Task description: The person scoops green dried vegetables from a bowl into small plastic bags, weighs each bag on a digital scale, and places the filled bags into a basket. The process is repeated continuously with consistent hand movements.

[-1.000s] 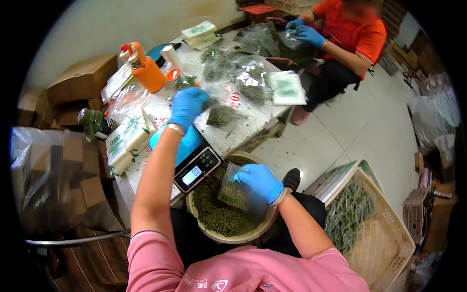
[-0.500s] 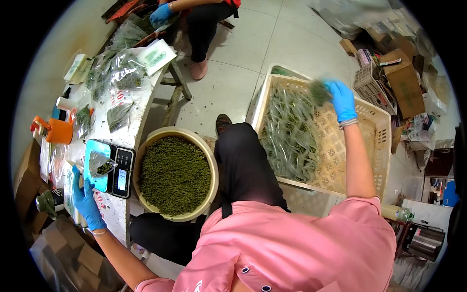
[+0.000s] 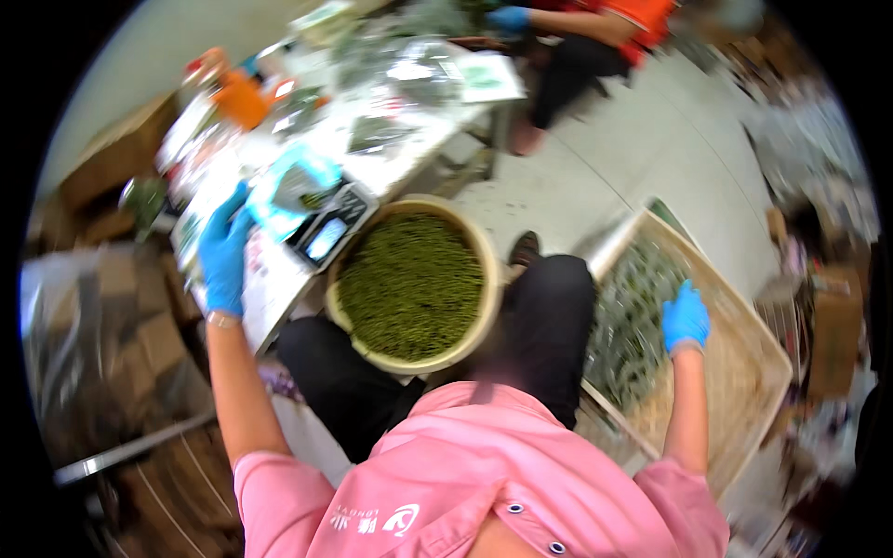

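My left hand [image 3: 225, 256], in a blue glove, is beside the digital scale [image 3: 333, 223] at the table's edge, its fingers stretched out and blurred. On the scale's pale blue plate lies a small clear bag [image 3: 302, 189] with some green grains in it. My right hand [image 3: 686, 318], also gloved, is over the cream plastic crate [image 3: 735, 372], at the edge of the filled clear bags [image 3: 634, 312]. Its fingers point forward against the bags, and no bag hangs from them. Between my knees stands a round tub [image 3: 488, 298] full of small green peppercorn-like grains [image 3: 409, 288].
The white table [image 3: 446, 121] carries more filled bags [image 3: 419, 70] and an orange container [image 3: 240, 98]. A co-worker [image 3: 581, 46] with a blue glove sits at its far end. Cardboard boxes [image 3: 837, 325] line the right side; a plastic-covered stack of boxes [image 3: 116, 325] stands at left.
My right hand has come nearer and down onto the bags; the green bag it held is no longer apart in it. The view has turned left. My left hand stays beside the scale.
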`<state>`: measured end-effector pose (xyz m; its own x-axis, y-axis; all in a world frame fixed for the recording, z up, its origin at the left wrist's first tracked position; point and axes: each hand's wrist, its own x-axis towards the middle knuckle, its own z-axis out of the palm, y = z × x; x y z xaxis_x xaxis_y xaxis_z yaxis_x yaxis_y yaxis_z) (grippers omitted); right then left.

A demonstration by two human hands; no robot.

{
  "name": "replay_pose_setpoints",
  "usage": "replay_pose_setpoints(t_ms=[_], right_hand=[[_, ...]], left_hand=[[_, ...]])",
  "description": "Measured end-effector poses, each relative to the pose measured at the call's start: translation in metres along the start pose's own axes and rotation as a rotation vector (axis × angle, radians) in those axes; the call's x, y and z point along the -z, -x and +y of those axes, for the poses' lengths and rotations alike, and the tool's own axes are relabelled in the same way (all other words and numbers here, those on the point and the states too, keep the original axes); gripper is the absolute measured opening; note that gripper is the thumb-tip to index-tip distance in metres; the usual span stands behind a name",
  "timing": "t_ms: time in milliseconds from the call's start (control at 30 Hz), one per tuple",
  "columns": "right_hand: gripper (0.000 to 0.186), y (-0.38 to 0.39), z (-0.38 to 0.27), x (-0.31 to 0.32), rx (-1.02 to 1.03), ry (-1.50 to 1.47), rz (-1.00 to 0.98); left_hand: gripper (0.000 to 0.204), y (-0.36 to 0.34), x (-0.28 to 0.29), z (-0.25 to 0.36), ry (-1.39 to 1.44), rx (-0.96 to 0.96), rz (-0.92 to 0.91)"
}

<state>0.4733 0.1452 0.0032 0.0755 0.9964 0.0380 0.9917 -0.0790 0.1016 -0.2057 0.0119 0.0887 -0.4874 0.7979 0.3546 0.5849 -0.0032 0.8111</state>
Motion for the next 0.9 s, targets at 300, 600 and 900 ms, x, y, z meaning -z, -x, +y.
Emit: replay_pose_setpoints(t_ms=[300, 600, 900], right_hand=[[0.013, 0.109, -0.314, -0.007, 1.062, -0.288, -0.312], [0.026, 0.105, -0.331, -0.004, 1.23, -0.022, -0.609], [0.036, 0.056, -0.45, 0.11, 1.169, -0.784, -0.001]], left_hand=[[0.068, 0.001, -0.026, 0.028, -0.599, -0.109, -0.178], [0.055, -0.029, -0.051, -0.038, -0.248, -0.27, -0.063], [0.07, -0.012, -0.054, -0.007, -0.464, -0.325, -0.162]])
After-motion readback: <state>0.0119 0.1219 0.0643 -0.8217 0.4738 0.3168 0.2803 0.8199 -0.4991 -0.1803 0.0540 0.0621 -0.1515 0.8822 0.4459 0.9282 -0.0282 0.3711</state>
